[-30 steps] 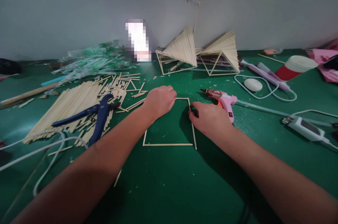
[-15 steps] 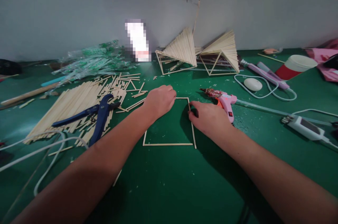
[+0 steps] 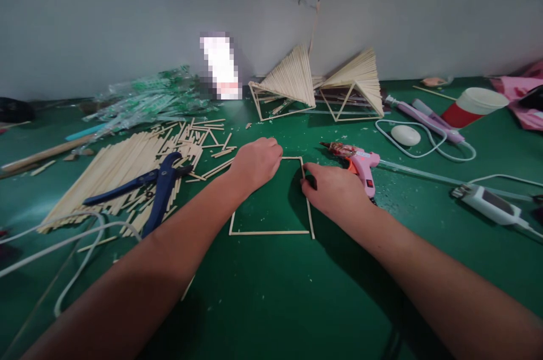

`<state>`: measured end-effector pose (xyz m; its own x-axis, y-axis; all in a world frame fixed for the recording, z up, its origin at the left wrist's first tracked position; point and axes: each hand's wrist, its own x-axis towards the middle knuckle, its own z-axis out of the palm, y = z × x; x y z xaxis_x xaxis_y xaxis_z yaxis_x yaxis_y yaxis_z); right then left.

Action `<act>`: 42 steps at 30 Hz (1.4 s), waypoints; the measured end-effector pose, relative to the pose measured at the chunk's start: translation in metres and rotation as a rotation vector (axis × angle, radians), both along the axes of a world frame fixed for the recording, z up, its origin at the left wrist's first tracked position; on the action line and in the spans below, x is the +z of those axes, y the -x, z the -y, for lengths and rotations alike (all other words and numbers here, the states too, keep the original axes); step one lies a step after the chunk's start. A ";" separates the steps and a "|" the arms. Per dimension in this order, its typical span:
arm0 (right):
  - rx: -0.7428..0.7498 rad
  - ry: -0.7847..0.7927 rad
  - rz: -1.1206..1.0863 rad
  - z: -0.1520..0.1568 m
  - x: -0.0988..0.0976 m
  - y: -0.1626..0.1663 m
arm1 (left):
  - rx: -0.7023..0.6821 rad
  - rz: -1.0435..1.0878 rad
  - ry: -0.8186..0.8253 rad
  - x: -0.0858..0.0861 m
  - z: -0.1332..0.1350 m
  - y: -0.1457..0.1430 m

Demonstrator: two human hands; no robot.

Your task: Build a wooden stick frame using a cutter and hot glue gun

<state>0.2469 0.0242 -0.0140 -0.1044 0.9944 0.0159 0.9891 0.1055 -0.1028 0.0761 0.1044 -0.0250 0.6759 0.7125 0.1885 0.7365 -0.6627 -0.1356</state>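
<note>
A square frame of thin wooden sticks [image 3: 270, 231] lies flat on the green mat. My left hand [image 3: 255, 163] is closed in a fist over the frame's far left corner, pressing on the top stick. My right hand [image 3: 335, 190] rests on the frame's right side stick near the far right corner, fingers curled and pinched on it. A pink glue gun [image 3: 361, 165] lies just right of my right hand, nozzle pointing left.
A pile of loose wooden sticks [image 3: 114, 170] with blue cutters [image 3: 158, 187] on it lies left. Two fan-shaped stick structures [image 3: 292, 80] stand by the wall. White cables [image 3: 63, 241], a white device [image 3: 487, 205], a purple tool [image 3: 428, 121] and a red cup [image 3: 477, 107] are around.
</note>
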 end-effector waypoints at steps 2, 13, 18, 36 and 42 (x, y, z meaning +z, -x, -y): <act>0.001 0.000 -0.003 0.000 0.000 0.000 | 0.000 -0.001 0.000 0.000 0.000 0.000; -0.020 -0.011 -0.031 0.001 0.000 0.001 | -0.022 0.023 -0.006 -0.001 -0.002 0.001; -0.044 -0.085 -0.069 0.004 0.007 -0.002 | 0.001 0.069 -0.048 0.011 0.001 0.002; -0.380 0.271 0.031 0.027 0.018 -0.081 | -0.282 0.208 -0.013 0.038 0.156 0.009; -0.331 0.244 0.002 0.028 0.022 -0.088 | -0.302 0.184 0.046 0.028 0.165 0.003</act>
